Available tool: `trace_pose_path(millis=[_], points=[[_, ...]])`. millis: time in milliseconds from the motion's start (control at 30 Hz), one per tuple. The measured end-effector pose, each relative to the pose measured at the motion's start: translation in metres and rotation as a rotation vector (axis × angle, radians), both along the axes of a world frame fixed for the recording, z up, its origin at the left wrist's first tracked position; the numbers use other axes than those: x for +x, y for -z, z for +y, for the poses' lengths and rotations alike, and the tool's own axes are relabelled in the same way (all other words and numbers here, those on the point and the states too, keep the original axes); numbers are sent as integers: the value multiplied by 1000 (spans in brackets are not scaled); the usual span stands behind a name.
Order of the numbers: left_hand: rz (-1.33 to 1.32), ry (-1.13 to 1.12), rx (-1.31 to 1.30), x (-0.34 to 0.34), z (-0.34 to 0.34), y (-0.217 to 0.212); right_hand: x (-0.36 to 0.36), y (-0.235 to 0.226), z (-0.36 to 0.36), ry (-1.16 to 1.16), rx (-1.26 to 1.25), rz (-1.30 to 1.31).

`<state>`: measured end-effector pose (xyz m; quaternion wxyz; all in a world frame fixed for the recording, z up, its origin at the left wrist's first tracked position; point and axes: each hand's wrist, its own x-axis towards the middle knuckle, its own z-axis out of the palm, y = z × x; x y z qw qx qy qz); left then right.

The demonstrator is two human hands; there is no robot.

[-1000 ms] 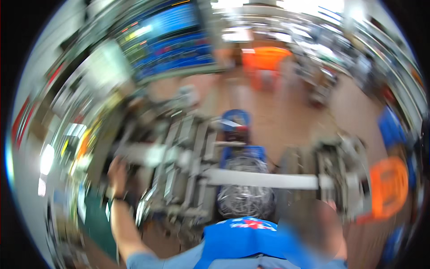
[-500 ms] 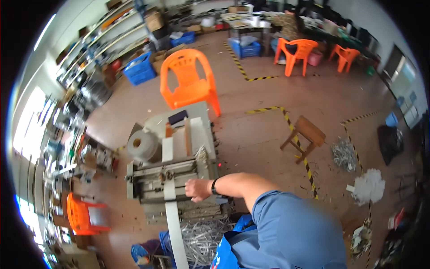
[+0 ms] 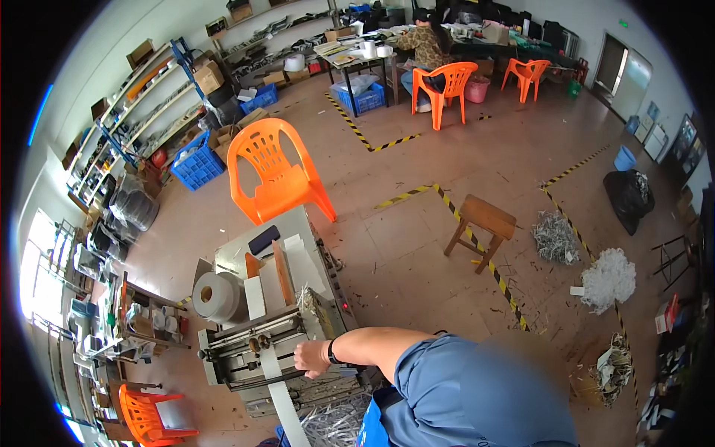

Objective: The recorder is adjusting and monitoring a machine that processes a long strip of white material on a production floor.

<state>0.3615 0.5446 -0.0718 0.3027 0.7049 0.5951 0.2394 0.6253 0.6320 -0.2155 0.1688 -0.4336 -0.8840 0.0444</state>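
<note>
I am looking down at a grey machine (image 3: 272, 328) standing on the workshop floor; one hand (image 3: 307, 358) is resting on its front edge, beside the rollers; from the way the arm is crossing in from the person's right shoulder I am taking it for the right hand, though the fisheye is making that a judgement; the other hand is not showing anywhere in the view.

I am reading the step as feeding or tending the white strip (image 3: 279, 391) that is running out of the machine toward six o'clock; the paper roll (image 3: 216, 296) is sitting at ten o'clock of the hand, apart from it; the strip is lying just beside the hand, at about seven o'clock of it, and I cannot tell whether the fingers are touching it.

The hand is looking loosely curled over the machine's edge; whether it is clenching anything or merely leaning there I cannot tell, since the fingers are turned away from me.

The next move, as I am judging it, is calling for a steady pull or guide along the strip's own line, keeping fingers away from the rollers; the tangle of paper scraps (image 3: 339, 425) at five o'clock of the hand could be snagging the strip; an orange chair (image 3: 275, 171) is standing behind the machine at twelve o'clock.
</note>
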Motion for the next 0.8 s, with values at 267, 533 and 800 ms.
trace_pose_path(millis=[267,533,800], points=[[-22,-54,1,-31,-24,-5,-1,-11,-6,23,-143,-50],[-86,-223,-23,-84,-72,-1,-3,-19,-3,-2,-193,-95],[-126,-348,-42,-118,-112,4,-10,-21,-4,50,-197,-156]])
